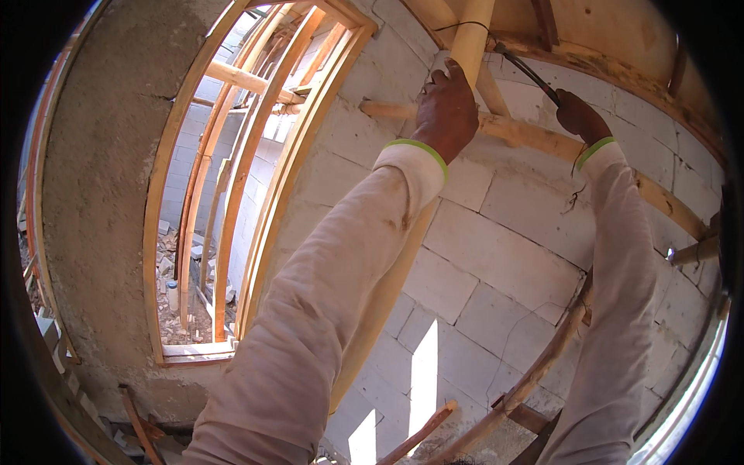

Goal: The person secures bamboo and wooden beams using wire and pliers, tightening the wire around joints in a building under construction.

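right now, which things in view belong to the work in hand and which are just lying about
In use:
- wooden pole, gripped by the left hand
- dark tool, in the right hand
- thin wire at the pole

Apparently lying about:
- rubble beyond the window frame
- wood scrap, lower left

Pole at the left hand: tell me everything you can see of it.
Long, round, pale yellow-brown pole, apparently wood, smooth-looking. It slants across the picture, leaving at the top edge; the left hand grips it, and the left sleeve hides some of it. A stretch shows again below the forearm, in front of the block wall. A thin dark wire loops across it above the hand.
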{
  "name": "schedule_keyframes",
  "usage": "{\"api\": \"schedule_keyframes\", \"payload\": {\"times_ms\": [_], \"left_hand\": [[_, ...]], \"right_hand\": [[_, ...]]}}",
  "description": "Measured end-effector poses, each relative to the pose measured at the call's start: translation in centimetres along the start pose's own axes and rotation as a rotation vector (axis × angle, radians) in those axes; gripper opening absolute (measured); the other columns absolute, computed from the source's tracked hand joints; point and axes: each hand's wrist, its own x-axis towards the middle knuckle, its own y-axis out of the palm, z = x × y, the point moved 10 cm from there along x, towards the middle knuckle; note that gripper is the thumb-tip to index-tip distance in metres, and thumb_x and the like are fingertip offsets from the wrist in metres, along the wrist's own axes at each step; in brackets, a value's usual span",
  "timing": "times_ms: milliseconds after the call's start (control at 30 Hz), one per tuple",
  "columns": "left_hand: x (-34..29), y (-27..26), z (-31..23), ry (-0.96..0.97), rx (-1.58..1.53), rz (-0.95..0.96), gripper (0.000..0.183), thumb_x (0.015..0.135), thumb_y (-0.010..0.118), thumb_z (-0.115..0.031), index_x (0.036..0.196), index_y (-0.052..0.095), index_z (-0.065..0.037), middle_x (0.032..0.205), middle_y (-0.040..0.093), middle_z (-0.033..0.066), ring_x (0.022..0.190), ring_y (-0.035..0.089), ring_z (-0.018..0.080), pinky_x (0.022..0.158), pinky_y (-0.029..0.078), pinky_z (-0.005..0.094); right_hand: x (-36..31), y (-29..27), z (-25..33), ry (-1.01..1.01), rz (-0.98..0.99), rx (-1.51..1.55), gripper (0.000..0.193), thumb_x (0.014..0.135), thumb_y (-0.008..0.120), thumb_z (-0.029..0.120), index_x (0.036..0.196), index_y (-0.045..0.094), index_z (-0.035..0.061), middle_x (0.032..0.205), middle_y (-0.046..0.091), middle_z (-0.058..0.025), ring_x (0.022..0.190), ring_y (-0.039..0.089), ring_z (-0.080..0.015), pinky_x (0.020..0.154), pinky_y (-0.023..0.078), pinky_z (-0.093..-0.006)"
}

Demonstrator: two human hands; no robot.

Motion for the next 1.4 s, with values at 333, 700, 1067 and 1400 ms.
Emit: {"api": "schedule_keyframes", "payload": {"times_ms": [333,700,1067,1400], "left_hand": [[0.0,0.4,-0.2,-0.005,-0.006,-0.002,0.079,0.089,0.067,-0.020,0.143,0.020,0.012,0.121,0.046,0.0301,0.108,0.057,0.0420,0.090,0.051,0.0451],[0.1,0.4,0.2,-0.012,-0.005,-0.012,0.079,0.089,0.067,-0.022,0.144,0.019,0.010,0.122,0.047,0.0286,0.107,0.058,0.0403,0.089,0.051,0.0446],[0.1,0.8,0.3,-0.013,0.004,-0.027,0.077,0.089,0.066,-0.022,0.143,0.021,0.011,0.119,0.048,0.0283,0.106,0.058,0.0402,0.089,0.051,0.0443],[0.0,0.4,0.4,-0.018,-0.032,-0.032,0.077,0.089,0.066,-0.021,0.144,0.021,0.011,0.119,0.048,0.0278,0.107,0.057,0.0407,0.090,0.049,0.0462]], "right_hand": [[-0.4,-1.1,-2.3,0.043,-0.550,-0.061,0.072,0.082,0.058,0.007,0.144,0.021,-0.0024,0.126,0.045,-0.0342,0.115,0.049,-0.0552,0.098,0.040,-0.0617],[2.1,-4.1,0.2,-0.097,-0.453,-0.126,0.075,0.080,0.048,-0.008,0.148,0.020,0.0056,0.134,0.043,-0.0327,0.123,0.043,-0.0537,0.102,0.038,-0.0547],[1.2,-6.0,2.1,-0.167,-0.466,-0.382,0.064,0.083,0.048,-0.002,0.144,0.029,0.0037,0.129,0.049,-0.0282,0.116,0.052,-0.0444,0.100,0.041,-0.0537],[-4.2,-7.0,4.8,-0.084,-0.420,-0.242,0.028,0.083,0.054,0.017,0.106,0.052,0.0006,0.099,0.066,-0.0225,0.100,0.064,-0.0402,0.085,0.048,-0.0517]]}}
